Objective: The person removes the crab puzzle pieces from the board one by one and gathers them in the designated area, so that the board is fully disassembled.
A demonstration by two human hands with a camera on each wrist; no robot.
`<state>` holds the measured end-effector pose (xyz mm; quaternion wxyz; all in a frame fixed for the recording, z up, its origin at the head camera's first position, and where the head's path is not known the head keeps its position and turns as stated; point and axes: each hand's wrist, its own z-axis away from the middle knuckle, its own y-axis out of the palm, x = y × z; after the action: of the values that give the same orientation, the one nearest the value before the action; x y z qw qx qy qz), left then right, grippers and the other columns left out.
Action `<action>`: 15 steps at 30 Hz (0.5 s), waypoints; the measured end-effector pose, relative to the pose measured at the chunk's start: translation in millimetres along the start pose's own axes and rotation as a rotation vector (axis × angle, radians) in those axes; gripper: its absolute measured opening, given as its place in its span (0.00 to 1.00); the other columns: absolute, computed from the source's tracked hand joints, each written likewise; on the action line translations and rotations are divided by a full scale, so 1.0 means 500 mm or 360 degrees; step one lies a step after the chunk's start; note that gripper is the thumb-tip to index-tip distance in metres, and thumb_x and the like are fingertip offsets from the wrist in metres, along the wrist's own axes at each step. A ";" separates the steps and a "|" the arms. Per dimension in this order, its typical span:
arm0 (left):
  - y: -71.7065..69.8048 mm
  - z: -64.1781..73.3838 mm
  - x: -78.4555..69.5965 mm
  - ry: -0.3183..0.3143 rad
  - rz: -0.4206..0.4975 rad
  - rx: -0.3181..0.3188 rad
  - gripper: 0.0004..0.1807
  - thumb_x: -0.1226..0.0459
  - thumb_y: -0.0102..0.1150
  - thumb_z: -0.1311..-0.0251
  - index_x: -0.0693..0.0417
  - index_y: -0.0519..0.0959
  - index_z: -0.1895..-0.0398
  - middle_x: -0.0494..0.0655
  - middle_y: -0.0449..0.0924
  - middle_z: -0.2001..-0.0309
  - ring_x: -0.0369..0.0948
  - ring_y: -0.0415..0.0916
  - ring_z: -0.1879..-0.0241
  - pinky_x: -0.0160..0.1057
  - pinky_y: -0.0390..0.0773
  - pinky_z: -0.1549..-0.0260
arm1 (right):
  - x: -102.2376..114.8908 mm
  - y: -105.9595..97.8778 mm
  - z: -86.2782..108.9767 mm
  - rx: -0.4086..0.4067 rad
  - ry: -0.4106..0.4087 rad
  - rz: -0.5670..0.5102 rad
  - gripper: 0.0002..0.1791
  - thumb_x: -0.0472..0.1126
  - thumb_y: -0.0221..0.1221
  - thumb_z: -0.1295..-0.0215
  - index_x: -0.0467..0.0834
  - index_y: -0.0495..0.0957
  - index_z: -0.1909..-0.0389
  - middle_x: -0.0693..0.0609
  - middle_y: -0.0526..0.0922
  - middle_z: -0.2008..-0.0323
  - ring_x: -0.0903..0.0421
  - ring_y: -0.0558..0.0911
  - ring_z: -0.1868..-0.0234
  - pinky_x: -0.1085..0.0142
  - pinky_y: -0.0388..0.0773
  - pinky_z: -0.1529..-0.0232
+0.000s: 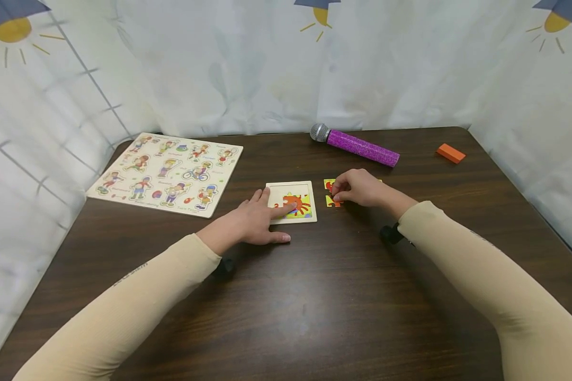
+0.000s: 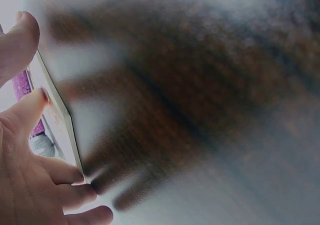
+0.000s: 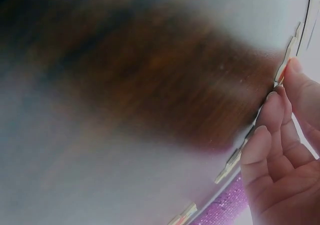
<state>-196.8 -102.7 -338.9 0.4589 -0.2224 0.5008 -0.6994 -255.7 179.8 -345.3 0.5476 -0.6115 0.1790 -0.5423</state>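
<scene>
A small framed puzzle board (image 1: 291, 184) with a red animal picture lies mid-table. My left hand (image 1: 252, 219) rests on its left part, fingers spread and index fingertip on the picture; its thumb lies beside the near edge. Just right of the board, my right hand (image 1: 359, 188) bends over yellow and red puzzle pieces (image 1: 332, 202). Its thumb and index finger pinch one puzzle piece (image 3: 283, 71) by its edge, low over the table. The other fingers are curled in. More puzzle pieces (image 3: 229, 164) lie under and beyond this hand, partly hidden by it in the head view.
A large wooden board (image 1: 164, 169) with sports figures lies at the back left. Behind the right hand lies a glittery purple microphone (image 1: 362, 148). An orange block (image 1: 450, 153) sits near the back right corner. Curtains (image 1: 267, 69) hang behind the brown table (image 1: 305, 317).
</scene>
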 end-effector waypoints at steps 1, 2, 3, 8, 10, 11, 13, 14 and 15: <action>0.000 0.000 0.000 -0.0001 0.0000 0.0000 0.44 0.35 0.56 0.34 0.28 0.53 0.18 0.73 0.35 0.20 0.67 0.40 0.20 0.66 0.55 0.26 | 0.000 0.000 0.000 -0.0002 -0.0002 -0.0001 0.03 0.37 0.66 0.32 0.41 0.85 0.63 0.49 0.85 0.66 0.52 0.76 0.62 0.60 0.73 0.56; 0.000 0.000 -0.001 -0.0002 0.0002 0.0001 0.44 0.35 0.56 0.34 0.28 0.53 0.18 0.73 0.35 0.20 0.67 0.40 0.20 0.66 0.55 0.26 | -0.001 0.001 0.000 -0.0005 -0.0005 0.0000 0.03 0.37 0.66 0.32 0.41 0.85 0.63 0.49 0.85 0.66 0.52 0.76 0.62 0.60 0.73 0.57; 0.000 0.000 -0.001 -0.0003 0.0002 0.0001 0.44 0.35 0.56 0.34 0.28 0.53 0.18 0.73 0.35 0.20 0.67 0.40 0.20 0.66 0.55 0.26 | -0.001 0.001 0.000 -0.0008 -0.0010 0.0001 0.03 0.38 0.66 0.32 0.41 0.85 0.63 0.49 0.85 0.66 0.52 0.76 0.62 0.60 0.73 0.57; 0.000 0.000 -0.001 -0.0001 -0.0006 0.0003 0.44 0.36 0.56 0.34 0.28 0.52 0.18 0.73 0.35 0.20 0.67 0.40 0.20 0.66 0.56 0.26 | -0.003 0.001 -0.001 -0.0019 -0.0014 0.0009 0.03 0.38 0.67 0.32 0.41 0.85 0.63 0.49 0.86 0.66 0.53 0.76 0.62 0.60 0.73 0.56; 0.000 0.000 0.000 0.0000 -0.0009 0.0003 0.44 0.36 0.56 0.34 0.29 0.52 0.18 0.73 0.36 0.20 0.67 0.40 0.20 0.66 0.56 0.26 | -0.003 0.001 -0.001 -0.0022 -0.0012 0.0008 0.03 0.37 0.67 0.33 0.41 0.85 0.63 0.49 0.86 0.66 0.53 0.77 0.62 0.59 0.73 0.55; 0.000 0.000 -0.001 0.0001 -0.0011 0.0004 0.44 0.35 0.56 0.34 0.29 0.52 0.18 0.73 0.36 0.20 0.67 0.40 0.20 0.66 0.56 0.26 | -0.002 0.001 -0.001 -0.0023 -0.0011 0.0008 0.03 0.37 0.67 0.33 0.41 0.85 0.63 0.49 0.86 0.66 0.52 0.77 0.62 0.59 0.74 0.55; 0.000 0.000 -0.001 0.0001 -0.0010 0.0004 0.44 0.35 0.56 0.34 0.29 0.52 0.18 0.73 0.36 0.20 0.67 0.40 0.20 0.66 0.56 0.26 | -0.002 0.001 -0.001 -0.0021 -0.0009 0.0008 0.03 0.37 0.67 0.32 0.41 0.85 0.63 0.48 0.86 0.66 0.52 0.77 0.62 0.59 0.74 0.55; 0.000 0.000 -0.001 0.0001 -0.0007 0.0005 0.44 0.35 0.56 0.34 0.29 0.52 0.18 0.73 0.36 0.20 0.67 0.40 0.20 0.65 0.56 0.26 | -0.001 0.002 -0.001 -0.0022 -0.0005 0.0008 0.03 0.37 0.67 0.32 0.41 0.85 0.63 0.48 0.86 0.65 0.52 0.77 0.62 0.59 0.74 0.55; 0.000 0.001 -0.001 0.0002 -0.0006 0.0005 0.44 0.36 0.56 0.34 0.29 0.52 0.18 0.73 0.36 0.20 0.67 0.40 0.20 0.65 0.56 0.26 | -0.001 0.002 -0.001 -0.0020 -0.0001 0.0008 0.03 0.37 0.66 0.32 0.41 0.85 0.63 0.48 0.86 0.65 0.52 0.77 0.62 0.58 0.74 0.55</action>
<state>-196.4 -102.4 -338.5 0.4576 -0.2222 0.4996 -0.7012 -255.9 179.9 -346.5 0.5452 -0.6147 0.1838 -0.5395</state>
